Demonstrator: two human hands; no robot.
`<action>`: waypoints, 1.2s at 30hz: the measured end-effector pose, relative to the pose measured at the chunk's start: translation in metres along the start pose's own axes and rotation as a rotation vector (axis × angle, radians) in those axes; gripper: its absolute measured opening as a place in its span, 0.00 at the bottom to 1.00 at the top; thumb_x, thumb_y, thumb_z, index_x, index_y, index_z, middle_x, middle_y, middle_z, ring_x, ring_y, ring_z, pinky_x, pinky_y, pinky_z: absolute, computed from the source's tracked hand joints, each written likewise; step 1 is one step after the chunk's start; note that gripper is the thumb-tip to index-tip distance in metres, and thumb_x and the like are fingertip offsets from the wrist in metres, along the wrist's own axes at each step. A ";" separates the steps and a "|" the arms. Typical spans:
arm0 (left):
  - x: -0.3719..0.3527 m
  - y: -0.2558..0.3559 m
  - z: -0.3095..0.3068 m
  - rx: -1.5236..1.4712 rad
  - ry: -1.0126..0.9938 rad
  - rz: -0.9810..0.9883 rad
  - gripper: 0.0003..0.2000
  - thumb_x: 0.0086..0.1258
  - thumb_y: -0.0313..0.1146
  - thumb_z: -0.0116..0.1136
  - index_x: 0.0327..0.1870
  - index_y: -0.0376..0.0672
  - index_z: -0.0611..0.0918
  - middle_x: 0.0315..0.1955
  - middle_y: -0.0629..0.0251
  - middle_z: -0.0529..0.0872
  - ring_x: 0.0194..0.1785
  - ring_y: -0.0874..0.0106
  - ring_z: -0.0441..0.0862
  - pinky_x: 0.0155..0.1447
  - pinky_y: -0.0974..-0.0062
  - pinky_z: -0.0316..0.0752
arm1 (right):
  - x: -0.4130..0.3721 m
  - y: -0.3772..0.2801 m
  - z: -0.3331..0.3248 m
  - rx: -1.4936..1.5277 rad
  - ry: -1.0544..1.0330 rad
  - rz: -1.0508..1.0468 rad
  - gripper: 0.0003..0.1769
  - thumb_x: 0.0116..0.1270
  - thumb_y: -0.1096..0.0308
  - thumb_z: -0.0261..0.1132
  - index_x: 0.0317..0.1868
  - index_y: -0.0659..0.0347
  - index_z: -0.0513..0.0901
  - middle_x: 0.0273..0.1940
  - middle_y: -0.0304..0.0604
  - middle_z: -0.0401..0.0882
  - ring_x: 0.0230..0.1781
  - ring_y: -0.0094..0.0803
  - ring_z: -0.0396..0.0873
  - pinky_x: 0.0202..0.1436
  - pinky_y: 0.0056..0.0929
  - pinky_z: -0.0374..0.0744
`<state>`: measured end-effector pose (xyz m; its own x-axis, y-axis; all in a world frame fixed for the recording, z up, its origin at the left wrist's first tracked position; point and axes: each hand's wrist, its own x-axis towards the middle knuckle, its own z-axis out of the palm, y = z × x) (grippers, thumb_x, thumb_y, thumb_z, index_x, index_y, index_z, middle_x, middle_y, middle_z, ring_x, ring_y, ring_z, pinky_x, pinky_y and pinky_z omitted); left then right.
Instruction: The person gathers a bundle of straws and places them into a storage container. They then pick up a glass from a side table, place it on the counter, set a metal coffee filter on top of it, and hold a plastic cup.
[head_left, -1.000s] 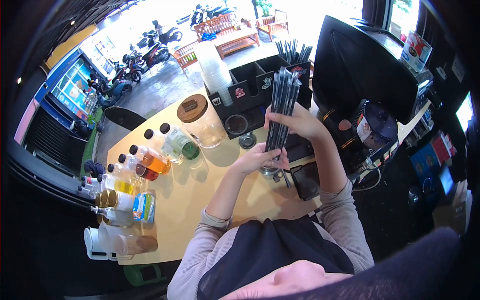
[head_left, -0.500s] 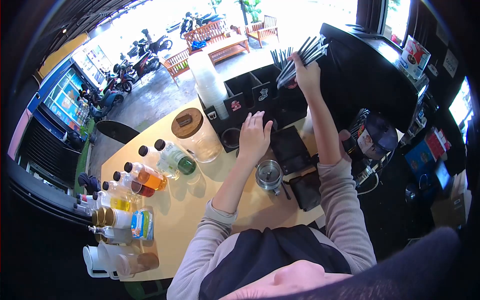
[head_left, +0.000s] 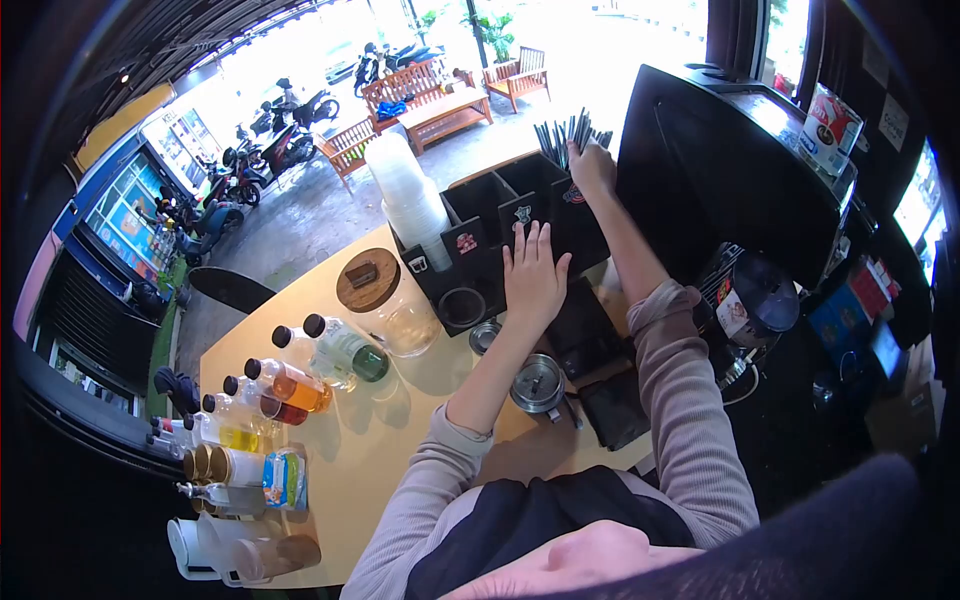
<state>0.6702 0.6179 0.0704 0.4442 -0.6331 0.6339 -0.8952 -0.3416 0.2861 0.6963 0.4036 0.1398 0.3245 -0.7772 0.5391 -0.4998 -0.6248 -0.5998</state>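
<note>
My right hand [head_left: 593,168] is closed around a bunch of dark drinking straws [head_left: 566,140] at the far right compartment of a black organizer [head_left: 478,262]. The straws stand mostly upright there, their tops above the rim. My left hand [head_left: 536,275] is open, fingers spread, over the front of the organizer beside a white cow-like sticker, with nothing in it. A tall stack of clear plastic cups [head_left: 410,205] stands in the organizer's left end. Below my left wrist, a round metal and glass container [head_left: 538,383] sits on the wooden table [head_left: 400,470].
A large jar with a wooden lid [head_left: 372,280] stands left of the organizer. Several bottles of coloured liquid [head_left: 290,385] line the table's left side, with pitchers [head_left: 275,557] at the near corner. A big black machine [head_left: 715,170] rises close to my right arm.
My right hand has brought the straws down from a fanned, tilted hold above the organizer into its right compartment. My left hand has shifted slightly right, its fingers spreading. The view has tilted a little.
</note>
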 end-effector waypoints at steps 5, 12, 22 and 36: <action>0.012 0.013 0.008 -0.019 -0.032 -0.013 0.27 0.75 0.47 0.43 0.68 0.38 0.65 0.68 0.52 0.67 0.75 0.53 0.54 0.73 0.48 0.53 | 0.002 0.015 0.025 -0.245 -0.093 -0.035 0.22 0.68 0.51 0.53 0.45 0.60 0.84 0.46 0.52 0.84 0.58 0.46 0.76 0.62 0.55 0.66; 0.009 0.008 0.010 -0.015 -0.059 -0.023 0.27 0.75 0.47 0.44 0.68 0.37 0.65 0.67 0.51 0.67 0.75 0.53 0.54 0.73 0.48 0.53 | -0.004 0.010 0.021 -0.322 -0.188 -0.036 0.26 0.67 0.50 0.56 0.57 0.59 0.77 0.59 0.46 0.74 0.65 0.47 0.67 0.62 0.61 0.62; 0.016 0.009 0.006 -0.036 0.034 0.008 0.26 0.73 0.46 0.46 0.66 0.37 0.67 0.65 0.51 0.69 0.74 0.53 0.56 0.72 0.47 0.54 | 0.013 -0.015 0.014 -0.373 0.168 -0.533 0.27 0.71 0.58 0.51 0.68 0.58 0.67 0.73 0.44 0.57 0.75 0.39 0.52 0.75 0.48 0.52; 0.014 0.006 -0.016 0.058 0.041 -0.026 0.26 0.71 0.41 0.49 0.67 0.37 0.66 0.66 0.52 0.68 0.75 0.53 0.56 0.72 0.47 0.53 | -0.044 -0.053 -0.042 -0.248 0.058 -0.512 0.24 0.68 0.64 0.53 0.64 0.55 0.73 0.74 0.43 0.56 0.77 0.37 0.48 0.76 0.58 0.44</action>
<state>0.6704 0.6184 0.0921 0.4644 -0.5949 0.6561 -0.8793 -0.3981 0.2614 0.6746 0.4740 0.1729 0.5337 -0.3701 0.7603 -0.4663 -0.8789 -0.1005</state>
